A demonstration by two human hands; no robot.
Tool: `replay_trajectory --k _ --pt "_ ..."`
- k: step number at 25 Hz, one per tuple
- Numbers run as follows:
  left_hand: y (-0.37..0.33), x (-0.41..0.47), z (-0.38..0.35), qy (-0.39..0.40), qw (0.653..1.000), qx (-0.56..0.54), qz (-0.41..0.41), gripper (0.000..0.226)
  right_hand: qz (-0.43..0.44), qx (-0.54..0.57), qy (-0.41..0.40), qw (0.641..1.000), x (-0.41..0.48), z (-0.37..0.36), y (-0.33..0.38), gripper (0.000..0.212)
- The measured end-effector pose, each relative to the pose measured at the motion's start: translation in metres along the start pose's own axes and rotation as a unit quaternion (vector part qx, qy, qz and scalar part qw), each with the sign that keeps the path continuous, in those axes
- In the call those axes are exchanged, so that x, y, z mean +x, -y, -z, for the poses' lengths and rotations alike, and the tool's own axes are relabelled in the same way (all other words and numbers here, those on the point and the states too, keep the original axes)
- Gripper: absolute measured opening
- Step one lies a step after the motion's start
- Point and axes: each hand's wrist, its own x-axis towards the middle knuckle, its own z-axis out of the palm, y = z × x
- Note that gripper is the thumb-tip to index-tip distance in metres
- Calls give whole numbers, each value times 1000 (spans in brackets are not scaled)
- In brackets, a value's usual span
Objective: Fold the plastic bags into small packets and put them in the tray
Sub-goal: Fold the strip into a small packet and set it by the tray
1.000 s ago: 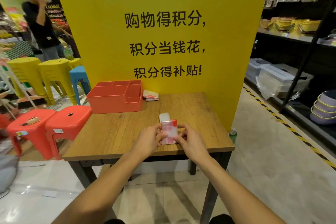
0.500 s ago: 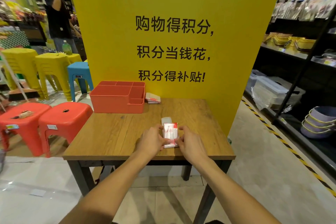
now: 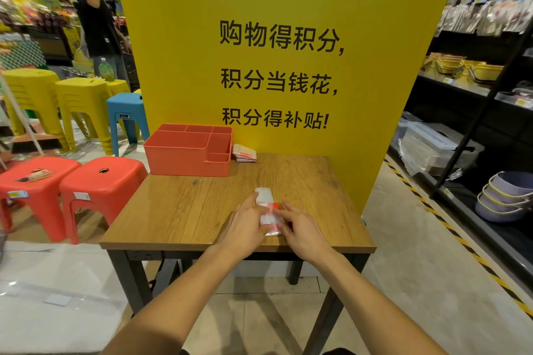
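Note:
A white and red plastic bag (image 3: pixel 266 206), folded into a narrow strip, lies on the wooden table (image 3: pixel 187 210) near its front edge. My left hand (image 3: pixel 245 225) holds the strip's left side with thumb and fingers. My right hand (image 3: pixel 300 229) presses on its right side with fingers extended. The strip's near end is partly hidden under my hands. An orange tray (image 3: pixel 189 153) with several compartments stands at the table's back left. A stack of folded bags (image 3: pixel 244 153) lies just to the right of the tray.
A yellow sign board (image 3: pixel 274 37) stands behind the table. Red stools (image 3: pixel 101 181) and yellow and blue stools (image 3: pixel 83 101) stand to the left. A person (image 3: pixel 95 14) stands at the far left. Dark shelves (image 3: pixel 476 124) with bins and bowls line the right.
The upright folded end of the bag has been laid down flat onto the table. Both hands stayed at the bag, my right fingers now spread over it.

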Motion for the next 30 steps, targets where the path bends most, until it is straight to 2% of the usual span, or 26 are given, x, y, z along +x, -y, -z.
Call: replay_trajectory --k 3,7,8,11,13,15,17,21,23,26,30 --pt "5 -4 12 47 997 46 -28 51 8 -16 27 999 3 4 0 42" --pt "7 -14 34 88 991 72 -70 74 40 -2 40 998 1 11 -1 40" --pt "9 -15 36 88 990 85 -76 76 43 -4 53 998 0 13 -2 45" --pt "14 -20 37 77 985 121 -95 81 57 -38 110 992 -4 20 -6 81" --pt "17 -25 35 59 984 130 -104 79 83 -75 113 987 -6 23 -9 89" --pt "18 -31 34 36 982 134 -130 67 102 -89 90 987 -9 22 -9 82" --pt "15 -37 36 26 983 118 -136 50 113 -74 66 989 -11 20 -10 64" --pt "16 -37 37 21 991 72 -110 26 122 -25 33 992 -10 16 -5 28" --pt "16 -33 36 22 996 25 -80 30 98 0 11 995 -8 11 -1 20" --pt "8 -24 37 3 999 -40 -32 38 39 54 -19 998 -6 6 9 22" --pt "4 -11 33 -24 993 -95 60 19 -57 83 -47 994 3 2 20 45"
